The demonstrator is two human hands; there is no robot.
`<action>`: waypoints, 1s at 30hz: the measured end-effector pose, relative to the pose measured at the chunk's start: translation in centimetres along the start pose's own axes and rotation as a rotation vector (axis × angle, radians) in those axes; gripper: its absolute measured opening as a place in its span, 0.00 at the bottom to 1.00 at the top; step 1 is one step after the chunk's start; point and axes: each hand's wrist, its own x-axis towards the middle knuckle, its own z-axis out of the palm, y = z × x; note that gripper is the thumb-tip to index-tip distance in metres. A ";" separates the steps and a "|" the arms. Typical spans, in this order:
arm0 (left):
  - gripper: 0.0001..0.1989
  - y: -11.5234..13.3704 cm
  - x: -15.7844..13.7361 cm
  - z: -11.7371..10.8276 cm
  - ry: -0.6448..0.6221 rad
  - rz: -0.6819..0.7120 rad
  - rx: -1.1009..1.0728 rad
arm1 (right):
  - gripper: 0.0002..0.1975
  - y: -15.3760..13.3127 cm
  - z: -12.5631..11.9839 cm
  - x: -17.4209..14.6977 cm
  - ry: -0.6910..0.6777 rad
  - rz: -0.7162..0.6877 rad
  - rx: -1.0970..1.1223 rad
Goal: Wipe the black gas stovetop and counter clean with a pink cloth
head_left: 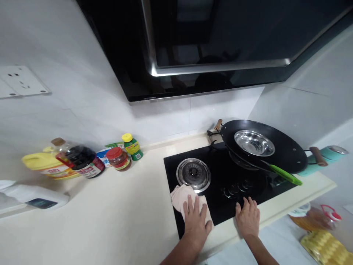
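Observation:
My left hand [194,222] lies on a pale pink cloth [182,195], its fingers spread and pressing down from above. The cloth is bunched up over the front left corner of a black glass gas cooktop [215,202], just in front of the round left burner [193,173]. At the cooktop's front edge rests my right hand [248,219], palm down with nothing in it, near the control knobs [233,190]. A black wok [286,147] sits over the right burner. Inside it are a shiny metal bowl [253,142] and a spatula with a green handle [285,174].
A dark range hood [220,44] hangs low above. Left on the counter [132,209] are a red-lidded jar [118,159], a green bottle [132,147], a dark sauce bottle [82,158], a yellow jug [44,163] and a white bottle [38,195]. A teal cylinder [333,154] lies behind the wok handle.

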 end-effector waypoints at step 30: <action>0.33 -17.6 25.3 -1.7 -0.049 -0.280 0.217 | 0.28 -1.3 -0.1 0.1 -0.025 -0.024 -0.195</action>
